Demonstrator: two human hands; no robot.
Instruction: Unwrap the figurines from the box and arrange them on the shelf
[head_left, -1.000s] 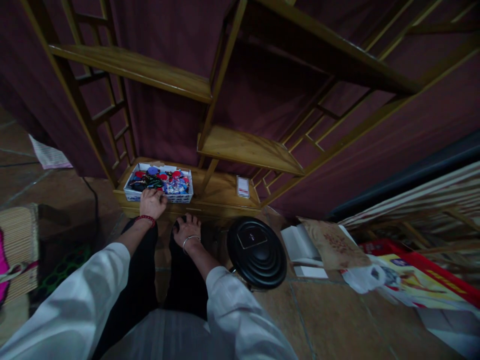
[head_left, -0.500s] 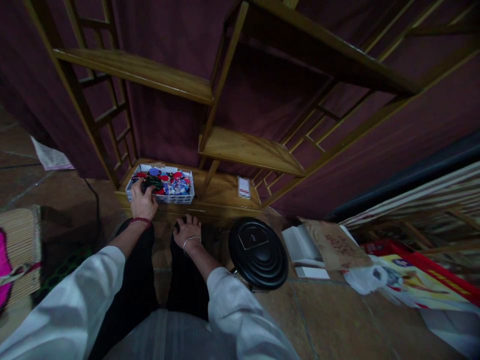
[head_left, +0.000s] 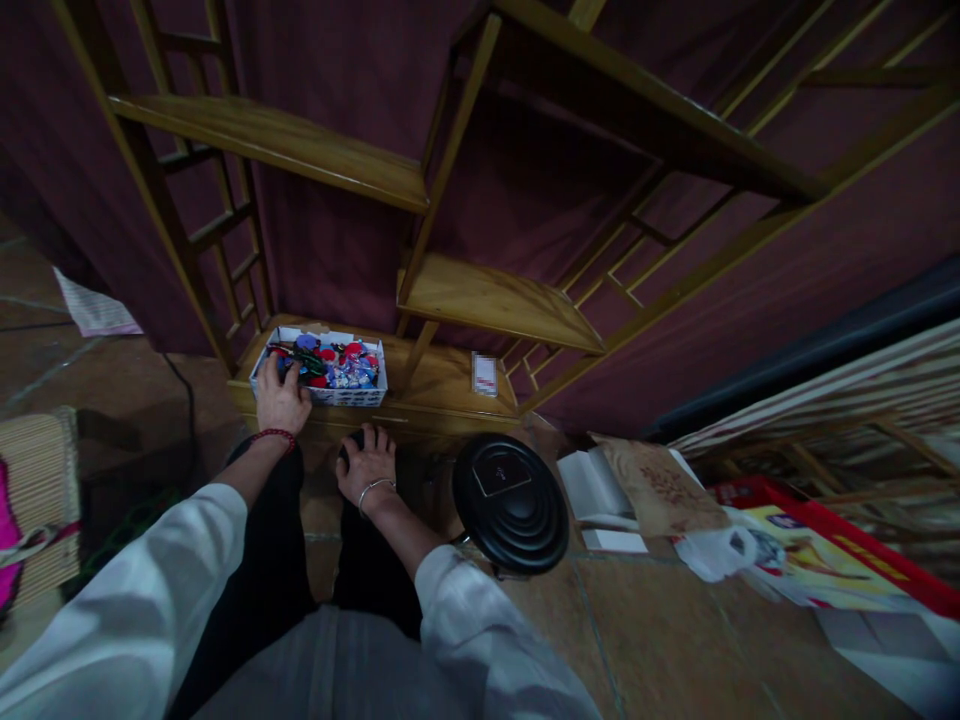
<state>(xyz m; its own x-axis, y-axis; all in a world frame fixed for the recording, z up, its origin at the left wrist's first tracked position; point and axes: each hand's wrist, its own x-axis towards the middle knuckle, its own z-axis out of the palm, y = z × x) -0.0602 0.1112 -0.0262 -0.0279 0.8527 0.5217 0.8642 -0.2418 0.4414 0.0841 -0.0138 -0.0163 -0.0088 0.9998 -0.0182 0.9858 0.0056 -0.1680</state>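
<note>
A shallow white patterned box [head_left: 352,397] sits on the lowest wooden shelf, filled with small red, blue, purple and dark green pieces whose kind I cannot make out. My left hand [head_left: 283,400], with a red bead bracelet at the wrist, reaches over the box's front left corner. Its fingers are bent and apart among the pieces; the fingertips are partly hidden. Just beyond them lies a dark green shiny piece [head_left: 309,360]. My right hand [head_left: 367,465] lies open on my right knee, fingers spread, a silver bangle on its wrist.
Wooden shelving [head_left: 495,300] rises ahead, with boards jutting above the box. A white card [head_left: 484,374] lies on the low shelf. To my right are a round black lidded bin [head_left: 514,510], a brown paper bag [head_left: 660,485] and a red-yellow package [head_left: 832,555]. A woven mat [head_left: 37,490] is at left.
My left hand has drawn slightly left and down, and the dark green piece it covered now shows more in the box. My right hand has shifted a little left on the knee.
</note>
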